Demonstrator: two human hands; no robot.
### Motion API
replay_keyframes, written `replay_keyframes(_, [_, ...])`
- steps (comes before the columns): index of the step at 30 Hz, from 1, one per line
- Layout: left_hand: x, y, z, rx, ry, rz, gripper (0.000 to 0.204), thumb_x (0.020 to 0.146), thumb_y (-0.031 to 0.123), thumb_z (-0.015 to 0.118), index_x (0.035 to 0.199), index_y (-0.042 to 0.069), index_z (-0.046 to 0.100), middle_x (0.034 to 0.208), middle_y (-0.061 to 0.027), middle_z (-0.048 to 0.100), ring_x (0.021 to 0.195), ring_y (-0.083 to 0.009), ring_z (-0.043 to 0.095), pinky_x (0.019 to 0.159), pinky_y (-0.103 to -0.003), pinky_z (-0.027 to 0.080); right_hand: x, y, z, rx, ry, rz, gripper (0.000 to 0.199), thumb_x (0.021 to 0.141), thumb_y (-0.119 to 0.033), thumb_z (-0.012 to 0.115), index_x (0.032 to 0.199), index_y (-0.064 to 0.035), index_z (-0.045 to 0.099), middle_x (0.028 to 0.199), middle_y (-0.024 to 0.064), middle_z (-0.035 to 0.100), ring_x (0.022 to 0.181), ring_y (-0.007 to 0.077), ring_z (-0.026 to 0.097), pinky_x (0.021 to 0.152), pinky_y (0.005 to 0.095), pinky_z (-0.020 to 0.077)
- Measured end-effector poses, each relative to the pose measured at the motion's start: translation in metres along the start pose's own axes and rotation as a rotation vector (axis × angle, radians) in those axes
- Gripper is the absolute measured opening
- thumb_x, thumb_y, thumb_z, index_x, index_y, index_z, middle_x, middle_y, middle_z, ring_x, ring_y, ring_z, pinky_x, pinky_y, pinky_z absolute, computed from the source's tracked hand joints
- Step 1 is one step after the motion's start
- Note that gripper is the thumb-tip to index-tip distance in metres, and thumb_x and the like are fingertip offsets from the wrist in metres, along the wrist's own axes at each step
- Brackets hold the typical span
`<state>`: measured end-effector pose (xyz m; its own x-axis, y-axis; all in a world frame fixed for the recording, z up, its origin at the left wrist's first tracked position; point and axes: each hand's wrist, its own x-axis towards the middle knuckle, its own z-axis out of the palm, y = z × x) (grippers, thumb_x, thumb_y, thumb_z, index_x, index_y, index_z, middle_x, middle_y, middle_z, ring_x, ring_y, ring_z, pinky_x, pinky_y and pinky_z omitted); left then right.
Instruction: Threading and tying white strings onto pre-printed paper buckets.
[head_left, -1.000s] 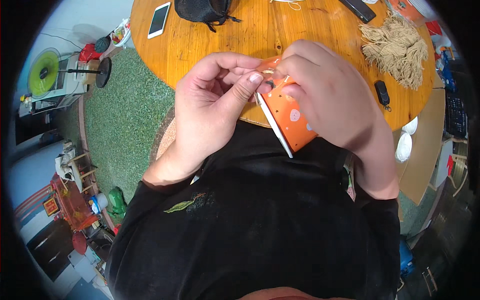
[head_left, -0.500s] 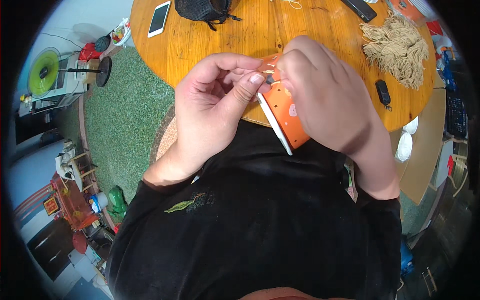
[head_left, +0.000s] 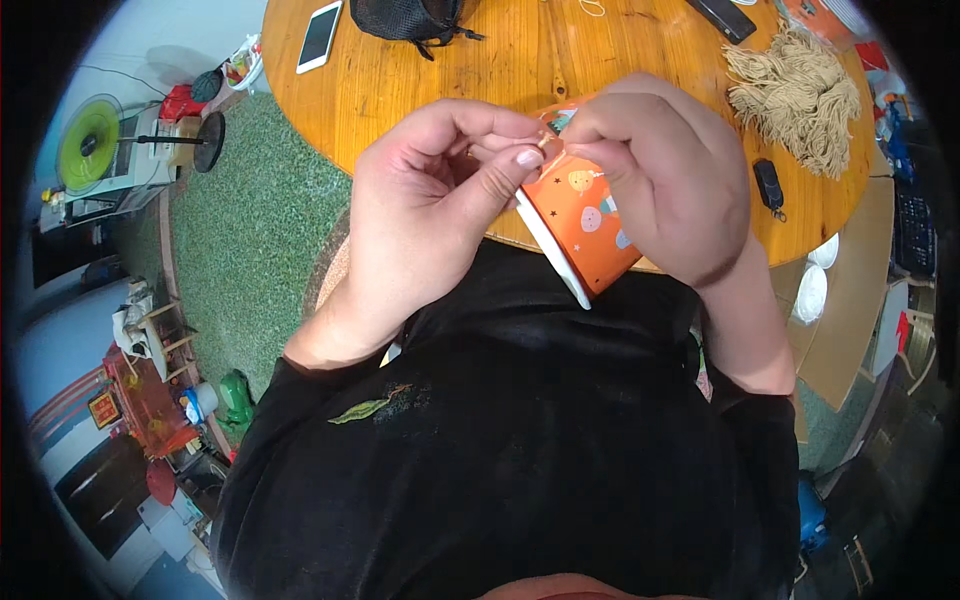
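An orange paper bag [head_left: 590, 218] printed with small cartoon figures and stars lies tilted over the near table edge, its white side strip facing me. Above its upper end, my left hand [head_left: 425, 205] pinches a thin cream cord [head_left: 546, 145] between thumb and forefinger. My right hand [head_left: 670, 185] is closed just to the right, thumb and forefinger pressed together at the same cord, its back covering part of the bag. How the cord joins the bag is hidden by my fingers.
On the round wooden table [head_left: 320, 110] lie a white phone [head_left: 319, 37], a black mesh pouch [head_left: 405, 18], a bundle of beige cords [head_left: 795, 100], a black key fob [head_left: 768, 186] and a black flat device [head_left: 722, 18]. A green fan [head_left: 88, 143] stands at the left.
My right hand has turned and shifted slightly right, uncovering more of the bag's printed face. The cord between my fingers shows more plainly; a grey piece seen there before is out of sight.
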<state>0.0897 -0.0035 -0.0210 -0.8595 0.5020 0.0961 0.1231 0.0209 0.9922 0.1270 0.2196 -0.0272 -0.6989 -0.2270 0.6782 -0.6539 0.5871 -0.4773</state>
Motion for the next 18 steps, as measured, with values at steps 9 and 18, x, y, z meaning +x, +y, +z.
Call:
replay_keyframes(9, [0.001,0.003,-0.003,-0.064,-0.058,0.013,0.021,0.098,-0.004,0.077,0.118,-0.005,0.072,0.107,-0.0113,0.081,0.1,-0.0131,0.076,0.093,-0.027,0.062,0.009,0.006,0.0,0.129,0.019,-0.066,0.014,0.092,0.004,0.075,0.104,-0.0014,0.069,0.09,0.0106,0.071,0.08,0.0255,0.07,0.072,0.0331,0.0545])
replay_keyframes(18, [-0.001,0.005,-0.002,-0.055,-0.066,0.003,0.019,0.096,-0.001,0.081,0.113,-0.004,0.073,0.103,-0.0102,0.081,0.091,-0.0117,0.075,0.08,-0.025,0.06,0.019,0.01,-0.006,0.145,-0.048,-0.132,0.012,0.091,-0.001,0.078,0.099,-0.0037,0.068,0.086,0.0069,0.071,0.075,0.0246,0.066,0.067,0.0337,0.051])
